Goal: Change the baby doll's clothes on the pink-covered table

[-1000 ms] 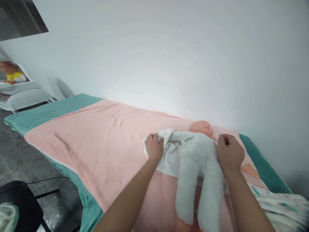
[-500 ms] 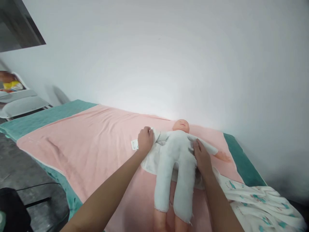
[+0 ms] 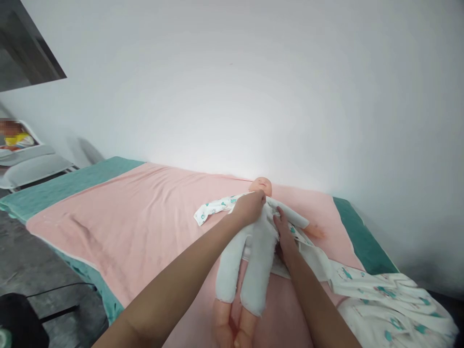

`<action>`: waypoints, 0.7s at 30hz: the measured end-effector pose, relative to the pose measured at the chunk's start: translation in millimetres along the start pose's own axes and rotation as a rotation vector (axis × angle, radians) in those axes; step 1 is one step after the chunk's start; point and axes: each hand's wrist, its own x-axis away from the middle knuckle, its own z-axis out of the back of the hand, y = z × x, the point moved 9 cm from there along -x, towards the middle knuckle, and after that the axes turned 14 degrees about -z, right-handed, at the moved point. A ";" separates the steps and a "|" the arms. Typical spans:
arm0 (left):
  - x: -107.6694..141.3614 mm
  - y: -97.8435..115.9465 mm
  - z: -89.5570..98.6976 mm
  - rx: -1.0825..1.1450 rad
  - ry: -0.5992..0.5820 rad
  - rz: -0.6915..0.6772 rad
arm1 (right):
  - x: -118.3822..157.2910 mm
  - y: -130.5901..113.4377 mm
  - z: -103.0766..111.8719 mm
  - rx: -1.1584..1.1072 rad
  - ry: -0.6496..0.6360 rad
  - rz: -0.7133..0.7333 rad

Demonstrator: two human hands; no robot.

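A baby doll (image 3: 250, 246) with a soft white body lies on its back on a pink blanket (image 3: 145, 222), head toward the wall. A white garment with green prints (image 3: 213, 208) covers the doll's arm on the left; the arm on the right is bare of it. My left hand (image 3: 253, 207) is closed at the doll's upper chest, below the chin, gripping the garment's edge. My right hand (image 3: 285, 234) rests against the doll's side on the right, fingers somewhat apart, beside the garment's loose part; its palm side is hidden.
Printed white cloth (image 3: 391, 299) lies bunched at the right. A green cover (image 3: 357, 237) shows under the blanket. At the far left, a person (image 3: 16, 137) is by a white chair (image 3: 39, 169). A black object (image 3: 21, 321) stands lower left.
My left hand has moved right, from beside the doll's shoulder to its chest. The printed sleeve now lies spread out at the left. The doll appears slightly farther left, and my right hand has shifted left.
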 end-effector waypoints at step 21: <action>133.2 -147.0 -48.9 1.551 0.682 0.726 | -13.6 10.3 12.8 -0.163 -0.029 -0.150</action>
